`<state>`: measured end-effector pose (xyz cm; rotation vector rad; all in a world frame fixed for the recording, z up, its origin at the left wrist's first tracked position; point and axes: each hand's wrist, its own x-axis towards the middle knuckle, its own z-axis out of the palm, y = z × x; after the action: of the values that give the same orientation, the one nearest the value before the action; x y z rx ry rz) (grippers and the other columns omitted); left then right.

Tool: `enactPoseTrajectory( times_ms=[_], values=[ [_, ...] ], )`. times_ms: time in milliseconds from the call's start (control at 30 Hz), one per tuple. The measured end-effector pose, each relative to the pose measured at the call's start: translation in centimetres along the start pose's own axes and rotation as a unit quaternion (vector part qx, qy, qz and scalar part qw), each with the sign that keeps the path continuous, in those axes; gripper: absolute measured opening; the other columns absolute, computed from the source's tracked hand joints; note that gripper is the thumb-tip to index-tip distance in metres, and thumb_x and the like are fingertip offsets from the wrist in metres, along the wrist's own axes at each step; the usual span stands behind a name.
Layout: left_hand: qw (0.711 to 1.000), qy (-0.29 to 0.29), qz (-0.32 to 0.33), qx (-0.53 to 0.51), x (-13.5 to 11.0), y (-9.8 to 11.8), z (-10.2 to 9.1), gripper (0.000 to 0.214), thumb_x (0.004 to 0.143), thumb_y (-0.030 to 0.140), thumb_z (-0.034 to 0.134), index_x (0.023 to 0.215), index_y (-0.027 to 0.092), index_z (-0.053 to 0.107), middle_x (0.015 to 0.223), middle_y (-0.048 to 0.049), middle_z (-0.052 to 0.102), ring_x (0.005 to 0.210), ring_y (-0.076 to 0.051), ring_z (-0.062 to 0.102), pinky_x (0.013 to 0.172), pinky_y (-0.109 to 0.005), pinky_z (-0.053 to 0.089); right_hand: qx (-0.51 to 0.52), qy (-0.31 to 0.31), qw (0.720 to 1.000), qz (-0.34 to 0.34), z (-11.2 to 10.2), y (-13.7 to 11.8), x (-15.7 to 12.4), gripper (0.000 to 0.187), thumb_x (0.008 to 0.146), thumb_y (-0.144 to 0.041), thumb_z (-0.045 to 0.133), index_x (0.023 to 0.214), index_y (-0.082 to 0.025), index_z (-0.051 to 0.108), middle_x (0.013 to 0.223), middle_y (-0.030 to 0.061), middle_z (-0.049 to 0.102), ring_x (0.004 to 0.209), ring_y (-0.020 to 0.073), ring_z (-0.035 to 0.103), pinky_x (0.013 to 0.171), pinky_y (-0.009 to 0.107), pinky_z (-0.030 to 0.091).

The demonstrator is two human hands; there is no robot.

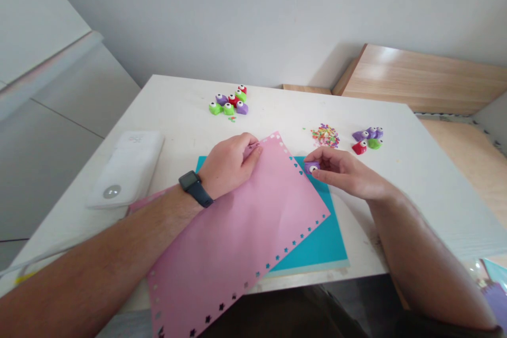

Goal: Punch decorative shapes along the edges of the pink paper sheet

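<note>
A pink sheet of paper (237, 237) with small star and other shapes punched along its edges lies at a slant over a blue sheet (312, 245). My left hand (232, 163) grips the pink sheet by its far edge, thumb on top. In my right hand (340, 169) is a purple craft punch (312, 168), held between thumb and fingers at the sheet's right edge. Heart-shaped holes show along that edge near the punch. Whether the paper sits inside the punch's slot I cannot tell.
Several red, green and purple punches (233, 100) stand at the table's back, with another group (368, 137) at the right. A heap of coloured paper confetti (325, 135) lies between. A white box-like device (127, 169) is on the left. A wooden board (420, 76) stands behind the table.
</note>
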<state>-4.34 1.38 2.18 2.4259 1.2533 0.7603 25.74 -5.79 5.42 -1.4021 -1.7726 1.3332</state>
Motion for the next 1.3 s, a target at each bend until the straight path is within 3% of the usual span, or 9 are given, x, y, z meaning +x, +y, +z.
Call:
enactPoseTrajectory(
  times_ms=[600,967,1300],
  values=[
    [1.0,0.004,-0.007,-0.01,-0.01,-0.3,0.16,0.021,0.102,0.039,0.053,0.102,0.02,0.063,0.093,-0.0052,0.074,0.087,-0.022,0.07,0.076,-0.033,0.048,-0.004,-0.024,1.0,0.004,0.14,-0.15,-0.01,0.035,0.096,-0.045,0.068,0.121,-0.021,0.068,0.091,0.0026,0.063,0.078,0.0158,0.054,0.066,0.03,0.043],
    [1.0,0.006,-0.008,-0.012,-0.03,-0.32,0.18,0.021,0.102,0.039,0.054,0.103,0.02,0.064,0.094,-0.0056,0.074,0.087,-0.023,0.07,0.076,-0.034,0.048,-0.026,-0.025,0.999,0.011,-0.01,0.0,0.06,0.034,0.096,-0.046,0.068,0.12,-0.021,0.068,0.098,0.0042,0.066,0.085,0.0183,0.058,0.074,0.033,0.047],
    [1.0,0.005,-0.014,-0.018,-0.03,-0.21,0.11,0.02,0.101,0.038,0.054,0.102,0.02,0.064,0.092,-0.0057,0.074,0.084,-0.022,0.069,0.075,-0.034,0.048,-0.034,-0.022,0.999,0.015,0.13,-0.06,-0.1,0.035,0.096,-0.045,0.068,0.121,-0.022,0.068,0.09,0.0015,0.062,0.079,0.016,0.053,0.067,0.03,0.043]
  ],
)
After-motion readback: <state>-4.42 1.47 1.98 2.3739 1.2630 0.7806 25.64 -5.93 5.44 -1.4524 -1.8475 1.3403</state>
